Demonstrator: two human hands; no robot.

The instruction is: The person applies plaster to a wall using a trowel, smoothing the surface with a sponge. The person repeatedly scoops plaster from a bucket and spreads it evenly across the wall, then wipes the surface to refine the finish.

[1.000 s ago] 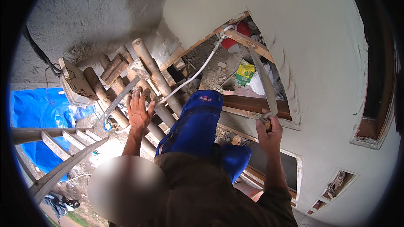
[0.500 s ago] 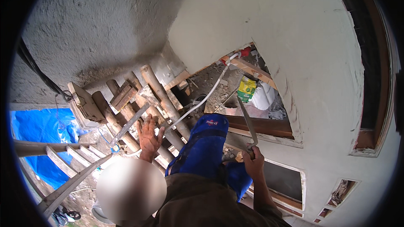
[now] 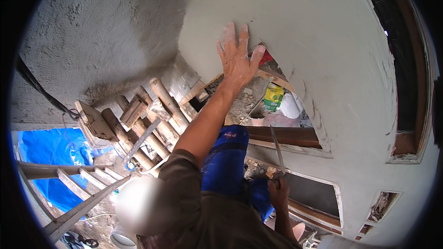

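My left hand (image 3: 239, 57), dusted with pale plaster, is stretched far out with its fingers spread. It is at or just in front of the smooth, pale plastered wall (image 3: 318, 32); whether the palm touches cannot be told. The hand holds nothing and overlaps the top corner of the triangular gap. In my right hand (image 3: 278, 193), low and to the right, is the grip of a long-bladed trowel (image 3: 278, 151). Its thin grey blade points upward, seen nearly edge-on. A small tan lump (image 3: 271, 172) shows beside the handle.
Round wooden poles (image 3: 168, 100) and boards stand left of my legs. A wooden ladder (image 3: 87, 199) and a blue tarp (image 3: 48, 150) lie farther left. Through the wall opening show rubble, a yellow-green bag (image 3: 273, 96) and a white sack (image 3: 290, 106). Rough grey wall (image 3: 106, 27) rises at left.
My left hand has moved from beside the poles up and right to the pale wall. My right hand still grips the trowel, slightly lower, its blade now more upright and edge-on.
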